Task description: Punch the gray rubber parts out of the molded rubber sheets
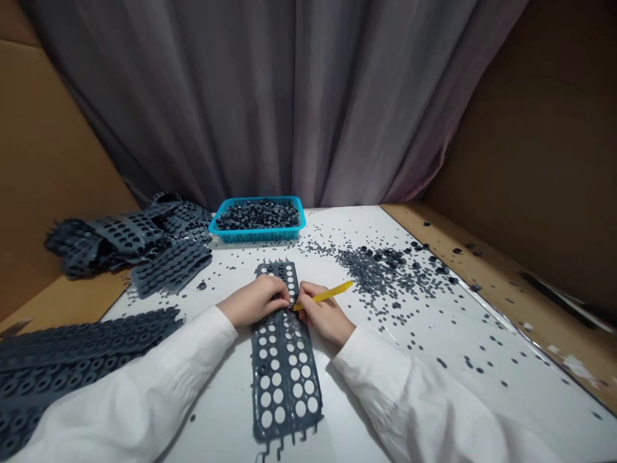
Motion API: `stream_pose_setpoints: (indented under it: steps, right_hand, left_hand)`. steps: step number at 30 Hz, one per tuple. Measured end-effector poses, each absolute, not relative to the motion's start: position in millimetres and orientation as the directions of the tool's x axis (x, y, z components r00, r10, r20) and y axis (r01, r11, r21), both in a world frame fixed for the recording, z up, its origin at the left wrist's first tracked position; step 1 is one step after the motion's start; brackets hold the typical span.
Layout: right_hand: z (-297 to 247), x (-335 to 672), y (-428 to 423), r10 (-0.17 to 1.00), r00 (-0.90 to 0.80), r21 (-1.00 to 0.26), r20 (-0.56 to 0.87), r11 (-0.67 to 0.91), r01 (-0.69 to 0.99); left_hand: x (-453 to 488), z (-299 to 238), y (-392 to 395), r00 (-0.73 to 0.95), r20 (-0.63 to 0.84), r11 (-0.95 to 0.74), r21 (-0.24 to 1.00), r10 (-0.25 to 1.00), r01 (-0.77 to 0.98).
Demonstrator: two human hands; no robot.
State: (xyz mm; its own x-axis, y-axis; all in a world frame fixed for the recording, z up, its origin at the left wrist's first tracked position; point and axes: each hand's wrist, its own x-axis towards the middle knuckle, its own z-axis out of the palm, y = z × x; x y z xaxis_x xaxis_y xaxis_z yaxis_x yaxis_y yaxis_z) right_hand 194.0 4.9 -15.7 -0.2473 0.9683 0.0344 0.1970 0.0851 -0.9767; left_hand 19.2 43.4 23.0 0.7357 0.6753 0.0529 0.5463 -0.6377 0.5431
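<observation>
A dark grey rubber sheet (286,376) with rows of round holes lies lengthwise before me on the white table. White shows through most of its holes, while a few still hold dark pieces. My left hand (263,299) rests on the sheet's upper part with thumb and fingers pinched together; what is between the fingertips is hidden. In my right hand (325,315) is a flat yellow stick-like tool (332,294), gripped near its lower end. Its tip meets the sheet close to my left fingertips.
A blue plastic basket (255,236) full of small dark rubber pieces stands at the back. Loose grey discs (371,270) are scattered to the right. Crumpled perforated sheets (125,238) lie at the left back, and stacked sheets with ringed holes (72,354) at the left front.
</observation>
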Motion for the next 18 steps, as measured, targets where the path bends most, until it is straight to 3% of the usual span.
stream_pose_setpoints:
  steps: [4, 11, 18]
  right_hand:
    - [-17, 194, 5, 0.974, -0.222, -0.969, 0.048, 0.100, 0.228]
    - [-17, 194, 5, 0.973, -0.229, -0.976, 0.023, 0.072, 0.206]
    - [-11, 191, 4, 0.966, -0.246, -0.944, 0.086, 0.158, 0.291]
  left_hand:
    - [12, 34, 52, 0.701, 0.040, -0.598, 0.556, 0.713, 0.577]
    - [14, 18, 43, 0.783, -0.003, -0.683, 0.486, 0.623, 0.545]
    - [26, 15, 33, 0.744, 0.011, -0.679, 0.419, 0.668, 0.603]
